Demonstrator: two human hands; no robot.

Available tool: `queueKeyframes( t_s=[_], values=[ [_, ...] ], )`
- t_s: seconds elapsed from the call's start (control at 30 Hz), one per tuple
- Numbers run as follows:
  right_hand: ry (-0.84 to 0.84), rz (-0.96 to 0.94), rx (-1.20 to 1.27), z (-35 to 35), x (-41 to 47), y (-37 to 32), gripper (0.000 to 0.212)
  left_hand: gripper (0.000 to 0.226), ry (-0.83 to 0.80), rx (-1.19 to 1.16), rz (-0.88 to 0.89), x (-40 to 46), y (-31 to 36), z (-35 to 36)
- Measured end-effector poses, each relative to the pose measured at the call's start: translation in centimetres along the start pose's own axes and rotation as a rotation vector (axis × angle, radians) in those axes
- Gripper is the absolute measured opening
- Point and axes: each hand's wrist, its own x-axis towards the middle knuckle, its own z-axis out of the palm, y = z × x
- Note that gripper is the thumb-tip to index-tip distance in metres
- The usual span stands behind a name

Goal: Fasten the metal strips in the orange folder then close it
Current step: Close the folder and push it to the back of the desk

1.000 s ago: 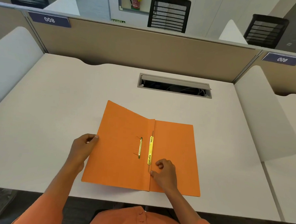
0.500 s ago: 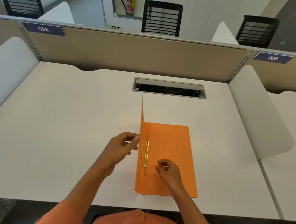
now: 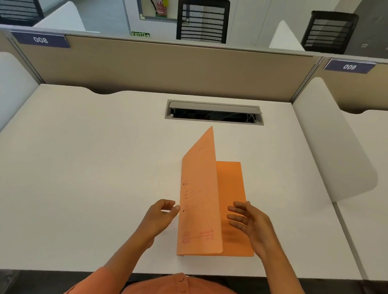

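The orange folder [image 3: 199,201] lies near the desk's front edge, half shut. Its front cover leans over to the right and hides the metal strips; only a strip of the back cover [image 3: 233,185] shows on the right. My left hand [image 3: 160,217] is just left of the spine, fingers loosely curled, fingertips at the cover's left edge, with nothing gripped. My right hand [image 3: 249,224] hovers over the back cover, right of the falling cover's free edge, fingers spread and holding nothing.
The white desk [image 3: 86,175] has a grey cable hatch [image 3: 214,113] open behind the folder. Beige partitions close the far side, and white rounded dividers [image 3: 330,142] stand at both sides. Black chairs are beyond the partition.
The front cover has swung from flat open on the left, through upright, to leaning right over the strips. My left hand has let it go; my right hand has lifted off the strips and opened.
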Motion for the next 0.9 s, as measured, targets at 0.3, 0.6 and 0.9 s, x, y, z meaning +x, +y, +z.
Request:
queueKeyframes(
  t_s=[0.3,0.6,0.9],
  values=[
    [-0.006,0.152,0.093,-3.7,1.2,0.3,0.050,0.055,-0.014,-0.014,-0.075,1.6,-1.9,1.6],
    [0.245,0.007,-0.486,-5.0,2.4,2.3,0.020,0.045,-0.005,-0.134,-0.081,2.9,-2.1,2.7],
    [0.334,-0.212,-0.906,-4.7,2.9,3.9,0.030,0.042,0.009,-0.126,-0.094,3.4,-1.8,3.4]
  ],
)
